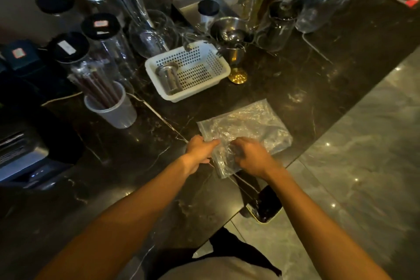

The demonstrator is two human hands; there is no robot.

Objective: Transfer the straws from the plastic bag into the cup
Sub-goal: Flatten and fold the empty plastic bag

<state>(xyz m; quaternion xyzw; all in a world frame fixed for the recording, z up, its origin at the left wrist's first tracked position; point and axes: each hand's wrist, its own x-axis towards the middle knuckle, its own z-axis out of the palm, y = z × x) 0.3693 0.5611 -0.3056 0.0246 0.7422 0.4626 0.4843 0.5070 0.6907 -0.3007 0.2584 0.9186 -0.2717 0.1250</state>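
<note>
A clear crinkled plastic bag (247,127) lies flat on the dark marble counter near its right edge. I see no straws inside it. My left hand (198,152) pinches the bag's near left edge, and my right hand (252,157) presses down on its near end. To the left stands a translucent plastic cup (116,111), holding several brown wrapped straws (95,84) that lean up and to the left.
A white perforated basket (205,63) with a metal strainer sits behind the bag. Jars with black lids (100,26), a whisk in a glass bowl (147,29), metal bowls and a gold-footed cup (237,75) crowd the back. The counter edge runs diagonally at right, with grey floor beyond.
</note>
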